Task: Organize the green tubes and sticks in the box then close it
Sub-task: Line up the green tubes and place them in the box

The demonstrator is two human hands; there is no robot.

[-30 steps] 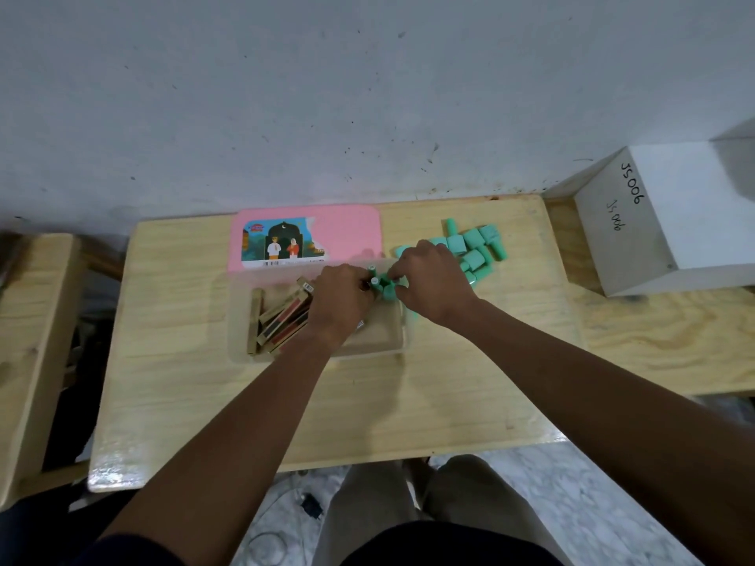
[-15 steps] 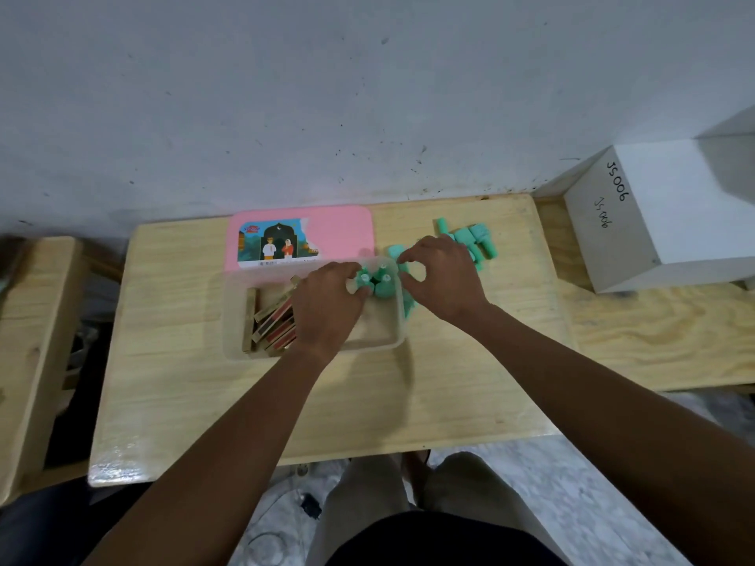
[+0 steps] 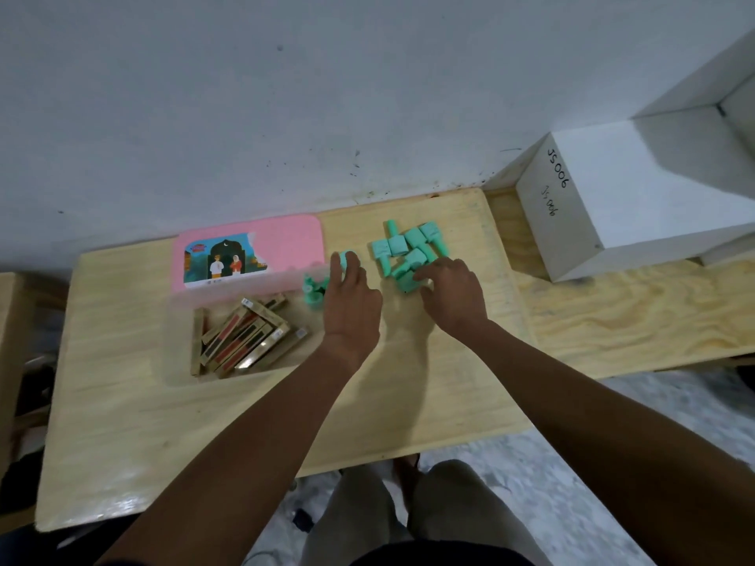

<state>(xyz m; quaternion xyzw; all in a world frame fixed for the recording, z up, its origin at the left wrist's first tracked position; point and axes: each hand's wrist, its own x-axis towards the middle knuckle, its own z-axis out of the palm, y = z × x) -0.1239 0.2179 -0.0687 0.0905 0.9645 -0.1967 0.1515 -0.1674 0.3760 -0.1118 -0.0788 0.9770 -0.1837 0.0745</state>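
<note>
The tubes (image 3: 408,249) are mint green. The sticks (image 3: 245,337) are tan with red and black stripes, and the box (image 3: 179,332) is frosted clear. The lid (image 3: 294,243) is pink with a teal picture. The worktop (image 3: 122,394) is pale grained wood, and the carton (image 3: 637,198) is white with black handwriting.

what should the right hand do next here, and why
Probably curl the right hand round a tube from the loose pile and carry it to the box. Its fingertips touch that pile, only a few tubes stand in the box's far right corner, and the lid is off.
</note>
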